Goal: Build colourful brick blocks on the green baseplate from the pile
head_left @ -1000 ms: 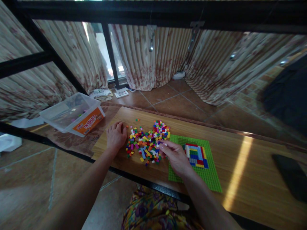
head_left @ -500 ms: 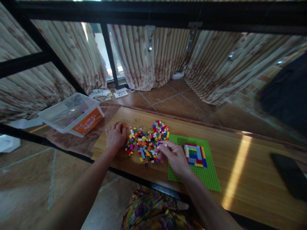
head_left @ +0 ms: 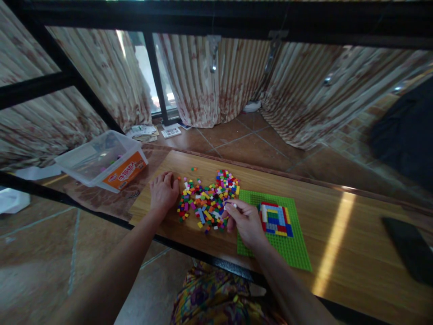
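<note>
My right hand pinches a small white toy brick between thumb and fingers, above the right side of a loose pile of coloured bricks. Beside it lies a green baseplate. On the plate sits a low square build of bricks in red, yellow, blue, white and grey, with a green patch inside. My left hand rests palm down on the wooden board, left of the pile, with fingers stretched out and holding nothing.
A clear plastic box with an orange label stands at the left of the wooden board. A dark flat object lies at the right end. Papers lie on the tiled floor near the curtains.
My right hand has shifted very slightly, with the white brick still pinched. My left hand stays where it was; the view has moved a little.
</note>
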The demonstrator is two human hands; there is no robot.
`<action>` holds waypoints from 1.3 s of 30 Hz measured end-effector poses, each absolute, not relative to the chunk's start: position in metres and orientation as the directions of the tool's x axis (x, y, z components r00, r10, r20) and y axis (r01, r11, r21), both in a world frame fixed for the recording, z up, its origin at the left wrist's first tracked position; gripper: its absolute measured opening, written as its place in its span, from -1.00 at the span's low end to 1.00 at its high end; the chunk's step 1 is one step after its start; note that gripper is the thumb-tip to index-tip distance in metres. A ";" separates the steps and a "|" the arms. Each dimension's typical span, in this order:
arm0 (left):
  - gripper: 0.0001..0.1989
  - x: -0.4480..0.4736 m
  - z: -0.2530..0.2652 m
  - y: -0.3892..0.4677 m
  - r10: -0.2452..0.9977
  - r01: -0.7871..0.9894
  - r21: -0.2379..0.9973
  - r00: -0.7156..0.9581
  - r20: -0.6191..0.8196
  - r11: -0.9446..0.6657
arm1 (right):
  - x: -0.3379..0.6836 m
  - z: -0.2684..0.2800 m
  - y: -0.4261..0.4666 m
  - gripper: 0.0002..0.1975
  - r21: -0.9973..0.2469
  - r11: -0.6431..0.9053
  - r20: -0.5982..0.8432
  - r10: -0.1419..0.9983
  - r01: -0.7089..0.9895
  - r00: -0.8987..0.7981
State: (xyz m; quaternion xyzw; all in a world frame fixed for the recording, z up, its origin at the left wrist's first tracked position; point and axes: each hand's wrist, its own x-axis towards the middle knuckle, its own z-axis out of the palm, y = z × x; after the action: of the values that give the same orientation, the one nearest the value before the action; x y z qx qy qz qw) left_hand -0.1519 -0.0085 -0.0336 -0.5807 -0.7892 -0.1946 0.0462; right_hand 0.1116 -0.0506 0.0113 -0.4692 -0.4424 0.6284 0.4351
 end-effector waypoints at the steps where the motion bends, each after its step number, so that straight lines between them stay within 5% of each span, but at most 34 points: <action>1: -0.58 -0.152 -0.034 -0.009 0.897 0.934 0.254 -0.322 0.301 0.250 | 0.111 0.011 -0.050 -0.65 -0.966 -0.227 -0.204 0.963 -0.124 -0.176; 20: -0.59 -0.151 -0.034 -0.009 0.897 0.934 0.260 -0.321 0.305 0.246 | 0.103 -0.009 -0.041 -0.64 -0.972 -0.188 -0.212 0.960 0.142 -0.185; 28: -0.59 -0.150 -0.031 -0.009 0.900 0.931 0.265 -0.326 0.290 0.252 | 0.105 -0.007 -0.040 -0.47 -0.966 -0.173 -0.221 0.936 0.190 -0.275; 39: -0.59 -0.154 -0.036 -0.008 0.900 0.934 0.275 -0.310 0.305 0.229 | 0.123 0.013 -0.060 -0.70 -0.989 -0.078 -0.113 0.950 0.127 -0.292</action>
State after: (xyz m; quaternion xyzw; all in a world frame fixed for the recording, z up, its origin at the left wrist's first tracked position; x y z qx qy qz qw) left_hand -0.1540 -0.0078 -0.0362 -0.5857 -0.7828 -0.2063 0.0406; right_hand 0.1234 -0.0599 0.0128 -0.4700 -0.5728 0.5640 0.3646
